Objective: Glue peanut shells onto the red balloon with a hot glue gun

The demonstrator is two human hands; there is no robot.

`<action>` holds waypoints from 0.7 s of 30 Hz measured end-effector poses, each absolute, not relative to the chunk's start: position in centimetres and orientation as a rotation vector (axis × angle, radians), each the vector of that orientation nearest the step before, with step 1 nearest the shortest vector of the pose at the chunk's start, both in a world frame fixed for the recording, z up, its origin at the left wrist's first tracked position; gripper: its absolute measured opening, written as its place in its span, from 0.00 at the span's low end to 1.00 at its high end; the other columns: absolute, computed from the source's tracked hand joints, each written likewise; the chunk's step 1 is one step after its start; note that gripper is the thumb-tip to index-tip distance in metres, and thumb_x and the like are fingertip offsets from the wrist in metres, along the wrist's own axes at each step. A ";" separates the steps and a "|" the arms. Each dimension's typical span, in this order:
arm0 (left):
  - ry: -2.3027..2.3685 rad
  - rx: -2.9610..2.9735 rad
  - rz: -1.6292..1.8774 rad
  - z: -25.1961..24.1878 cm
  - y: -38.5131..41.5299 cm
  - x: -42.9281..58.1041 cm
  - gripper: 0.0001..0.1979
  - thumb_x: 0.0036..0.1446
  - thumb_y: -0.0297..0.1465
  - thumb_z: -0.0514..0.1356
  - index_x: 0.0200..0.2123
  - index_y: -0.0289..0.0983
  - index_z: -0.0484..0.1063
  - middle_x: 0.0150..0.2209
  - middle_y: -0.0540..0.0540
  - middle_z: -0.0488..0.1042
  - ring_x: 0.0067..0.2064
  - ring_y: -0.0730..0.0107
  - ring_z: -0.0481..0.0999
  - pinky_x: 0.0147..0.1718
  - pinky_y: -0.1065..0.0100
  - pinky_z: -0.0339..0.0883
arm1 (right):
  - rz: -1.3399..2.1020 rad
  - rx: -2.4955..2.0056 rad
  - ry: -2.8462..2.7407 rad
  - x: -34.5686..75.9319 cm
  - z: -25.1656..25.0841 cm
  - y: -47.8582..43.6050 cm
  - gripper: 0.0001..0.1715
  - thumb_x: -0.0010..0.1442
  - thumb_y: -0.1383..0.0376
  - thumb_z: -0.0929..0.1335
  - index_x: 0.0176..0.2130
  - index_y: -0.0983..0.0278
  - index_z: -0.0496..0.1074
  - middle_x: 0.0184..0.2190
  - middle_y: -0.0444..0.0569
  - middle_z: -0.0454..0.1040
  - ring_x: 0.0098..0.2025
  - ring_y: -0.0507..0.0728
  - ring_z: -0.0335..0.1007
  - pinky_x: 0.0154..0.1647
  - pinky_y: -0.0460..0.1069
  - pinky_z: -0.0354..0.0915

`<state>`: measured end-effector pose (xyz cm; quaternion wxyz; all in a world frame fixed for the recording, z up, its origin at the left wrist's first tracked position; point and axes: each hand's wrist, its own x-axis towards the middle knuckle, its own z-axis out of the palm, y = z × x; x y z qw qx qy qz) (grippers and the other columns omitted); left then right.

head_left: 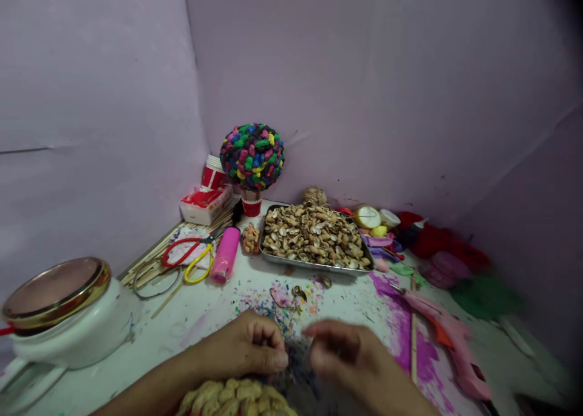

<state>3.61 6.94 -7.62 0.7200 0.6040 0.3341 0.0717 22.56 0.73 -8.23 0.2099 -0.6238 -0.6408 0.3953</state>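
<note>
At the bottom of the head view, my left hand is closed, thumb pressed against curled fingers. Whatever it may pinch is hidden or too small to name. My right hand is beside it, slightly blurred, with bent fingers and a gap between thumb and forefinger; I see nothing in it. Just below my left hand is a rounded piece covered in peanut shells, with some red at its lower edge, cut off by the frame. Beyond both hands, a metal tray holds a heap of peanut shell halves.
Behind stands a multicoloured shell ball on a red cup. Scissors, a pink roll and a white pot are on the left. A pink glue gun, wooden stick and coloured clay lie on the right.
</note>
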 end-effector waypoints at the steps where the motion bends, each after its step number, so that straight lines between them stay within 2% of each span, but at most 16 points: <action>1: 0.739 1.337 0.144 -7.6 7.0 3.6 0.24 0.38 0.51 0.61 0.20 0.34 0.64 0.18 0.54 0.64 0.19 0.81 0.56 0.19 0.75 0.48 | 0.865 -1.886 -1.805 22.6 -8.0 1.9 0.23 0.58 0.50 0.59 0.39 0.62 0.74 0.25 0.49 0.79 0.28 0.57 0.75 0.27 0.48 0.66; 3: 0.740 1.350 0.119 -7.7 6.9 3.6 0.23 0.39 0.51 0.60 0.20 0.35 0.64 0.18 0.54 0.64 0.19 0.80 0.56 0.19 0.75 0.48 | 0.581 -2.050 -1.837 22.1 -7.9 4.3 0.24 0.63 0.57 0.54 0.42 0.62 0.73 0.28 0.54 0.78 0.31 0.61 0.75 0.32 0.53 0.65; 5: 0.743 1.365 0.108 -7.8 6.8 3.5 0.22 0.40 0.50 0.59 0.20 0.35 0.65 0.18 0.54 0.64 0.19 0.80 0.56 0.19 0.75 0.48 | 0.418 -2.118 -1.927 21.2 -8.3 6.5 0.21 0.64 0.61 0.55 0.45 0.62 0.71 0.32 0.55 0.78 0.36 0.63 0.74 0.37 0.57 0.64; 8: 0.751 1.382 0.112 -7.8 6.8 3.4 0.20 0.41 0.48 0.59 0.20 0.35 0.66 0.18 0.54 0.64 0.19 0.80 0.57 0.19 0.75 0.49 | 0.320 -2.162 -2.107 19.9 -9.3 8.4 0.15 0.62 0.62 0.61 0.46 0.64 0.68 0.36 0.49 0.75 0.36 0.57 0.73 0.39 0.57 0.66; 12: 0.771 1.384 0.097 -7.7 6.8 3.4 0.18 0.41 0.46 0.59 0.20 0.35 0.66 0.18 0.55 0.64 0.19 0.80 0.57 0.19 0.75 0.50 | 0.241 -2.221 -2.214 19.5 -10.1 9.0 0.14 0.60 0.61 0.64 0.45 0.65 0.67 0.41 0.48 0.72 0.37 0.54 0.71 0.38 0.54 0.68; 18: 0.795 1.342 0.110 -7.7 6.7 3.4 0.18 0.40 0.46 0.60 0.19 0.35 0.66 0.17 0.56 0.64 0.18 0.81 0.57 0.18 0.75 0.50 | 0.193 -2.233 -2.200 20.4 -9.4 8.3 0.13 0.61 0.61 0.62 0.43 0.65 0.69 0.33 0.46 0.75 0.33 0.53 0.73 0.35 0.53 0.68; 21: 0.809 1.336 0.119 -7.7 6.6 3.4 0.17 0.40 0.45 0.60 0.20 0.35 0.66 0.17 0.56 0.64 0.18 0.81 0.56 0.17 0.76 0.48 | 0.224 -2.206 -2.170 21.0 -9.1 7.8 0.13 0.61 0.62 0.62 0.45 0.61 0.69 0.28 0.45 0.77 0.34 0.56 0.75 0.33 0.53 0.68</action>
